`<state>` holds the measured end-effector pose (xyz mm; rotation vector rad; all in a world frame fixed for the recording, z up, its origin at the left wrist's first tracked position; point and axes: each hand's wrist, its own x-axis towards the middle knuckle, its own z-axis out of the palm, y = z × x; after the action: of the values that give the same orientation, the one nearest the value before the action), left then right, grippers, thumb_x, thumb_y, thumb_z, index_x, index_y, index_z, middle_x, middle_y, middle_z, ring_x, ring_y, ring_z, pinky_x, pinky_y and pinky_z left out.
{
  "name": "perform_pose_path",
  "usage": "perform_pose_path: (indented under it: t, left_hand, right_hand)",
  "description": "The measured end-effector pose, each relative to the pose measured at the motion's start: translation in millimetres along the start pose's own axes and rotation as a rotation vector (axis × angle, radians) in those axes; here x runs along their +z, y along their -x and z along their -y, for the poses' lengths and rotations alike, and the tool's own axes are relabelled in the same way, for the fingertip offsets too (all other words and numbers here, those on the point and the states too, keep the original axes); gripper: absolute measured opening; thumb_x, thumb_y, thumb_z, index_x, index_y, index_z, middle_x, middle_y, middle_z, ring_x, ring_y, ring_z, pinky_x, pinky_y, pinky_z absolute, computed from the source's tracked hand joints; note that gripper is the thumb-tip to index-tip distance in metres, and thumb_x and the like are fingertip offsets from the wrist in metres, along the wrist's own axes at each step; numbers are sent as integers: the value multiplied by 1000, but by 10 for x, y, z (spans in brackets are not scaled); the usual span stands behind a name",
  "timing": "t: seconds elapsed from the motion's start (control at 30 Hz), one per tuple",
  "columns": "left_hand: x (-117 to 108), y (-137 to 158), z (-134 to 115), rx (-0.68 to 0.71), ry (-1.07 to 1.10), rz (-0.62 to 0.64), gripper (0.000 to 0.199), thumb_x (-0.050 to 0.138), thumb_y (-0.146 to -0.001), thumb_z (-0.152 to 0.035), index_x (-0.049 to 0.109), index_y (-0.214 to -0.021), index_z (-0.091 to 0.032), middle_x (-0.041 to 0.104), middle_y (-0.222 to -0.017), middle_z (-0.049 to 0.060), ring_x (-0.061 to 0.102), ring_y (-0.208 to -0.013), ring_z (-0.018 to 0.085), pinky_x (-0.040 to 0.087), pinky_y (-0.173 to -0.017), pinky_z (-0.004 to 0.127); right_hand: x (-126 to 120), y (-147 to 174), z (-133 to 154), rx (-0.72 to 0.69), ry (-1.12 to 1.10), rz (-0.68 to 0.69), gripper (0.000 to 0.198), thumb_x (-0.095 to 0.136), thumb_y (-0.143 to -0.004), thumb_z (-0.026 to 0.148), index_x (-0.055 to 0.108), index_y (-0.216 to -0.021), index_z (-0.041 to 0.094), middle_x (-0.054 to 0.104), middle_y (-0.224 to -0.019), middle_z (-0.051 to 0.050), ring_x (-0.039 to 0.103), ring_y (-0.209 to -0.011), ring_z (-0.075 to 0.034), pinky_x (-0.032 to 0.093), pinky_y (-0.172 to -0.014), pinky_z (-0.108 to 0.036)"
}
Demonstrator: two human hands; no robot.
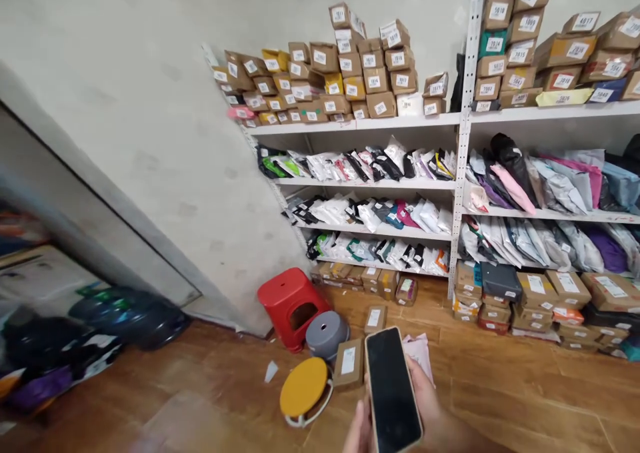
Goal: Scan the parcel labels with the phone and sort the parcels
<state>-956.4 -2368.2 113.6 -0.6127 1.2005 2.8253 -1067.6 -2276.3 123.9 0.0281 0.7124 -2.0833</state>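
Phone (393, 390) between fingers, dark front up; right hand (425, 394) clasping right side, left hand (358, 430) by left edge, can't tell whether pinching. Best held steady, fingertips clear of front.

1 head-worn camera faces forward and down, near the phone (394, 390), farther from the shelves (350, 125).

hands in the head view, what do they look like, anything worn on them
Both are bare, without gloves. No sleeve or watch shows by the right hand; the left hand is partly cut off by the bottom edge.
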Motion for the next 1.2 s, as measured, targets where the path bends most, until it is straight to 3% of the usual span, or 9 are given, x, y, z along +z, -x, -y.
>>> perform_pose_path:
  t: [0.1,0.13,0.3,0.37,0.5,0.63,0.77,0.97,1.2]
  left_hand:
    - [-37,-7,-289,-125,84,162,89,73,-84,-75,52,-158,-30,71,-138,15,68,-120,46,66,-80,56]
    - [-60,3,-383,-148,100,199,84,66,-92,-70,46,-162,-29,69,-141,16,67,-122,44,66,-81,56]
    - [-303,-11,-686,-202,187,213,59,43,-112,-40,30,-169,-31,59,-155,11,60,-137,35,56,-108,56]
    - [-425,-61,-693,-198,179,246,57,45,-111,-37,34,-167,-29,58,-156,11,56,-142,34,49,-116,55]
    - [-627,-179,-602,-209,177,378,50,45,-112,-39,48,-161,-32,55,-159,5,44,-152,32,33,-128,53]
    - [-764,-258,-519,-187,225,410,49,41,-112,-37,51,-159,-27,55,-159,4,32,-158,26,25,-132,45]
    - [-764,-252,-561,-228,241,403,52,48,-110,-41,53,-158,-24,57,-157,6,39,-155,28,33,-129,43]
    - [-601,-150,-723,-270,151,423,61,58,-106,-48,44,-163,-30,61,-153,10,63,-133,34,57,-109,50]
    - [-634,-234,-715,-275,173,441,60,59,-105,-49,51,-160,-27,72,-138,9,65,-130,33,52,-115,49]
  right_hand:
    - [217,3,-92,-124,48,-162,52,89,-63,67,76,-82,20,77,-74,-1,72,-71,-20,59,-73,-30]
    - [273,10,-90,-194,94,-199,53,88,-66,67,77,-88,20,79,-80,-2,73,-77,-21,59,-77,-31]
    - [384,10,-34,-440,455,-141,62,98,-57,49,77,-108,21,80,-98,-2,70,-88,-22,55,-82,-32]
    - [379,-7,-81,-442,554,-134,63,100,-52,45,76,-106,22,79,-94,-1,68,-84,-23,55,-80,-33]
    - [387,-73,-286,-431,514,-383,53,85,-67,69,74,-86,22,76,-80,-3,66,-76,-24,54,-75,-35]
    - [442,-71,-444,-508,521,-510,46,73,-78,64,74,-96,22,79,-95,-6,70,-96,-29,56,-91,-41]
    - [474,-26,-514,-610,668,-484,36,74,-72,40,71,-104,24,79,-110,-4,67,-114,-30,50,-109,-43]
    - [409,-76,-599,-625,769,-439,51,83,-67,39,65,-113,26,76,-102,-3,70,-100,-28,58,-95,-43]
    - [200,-100,-503,-566,809,-355,51,78,-74,37,64,-122,27,74,-111,-3,68,-107,-27,54,-104,-44]
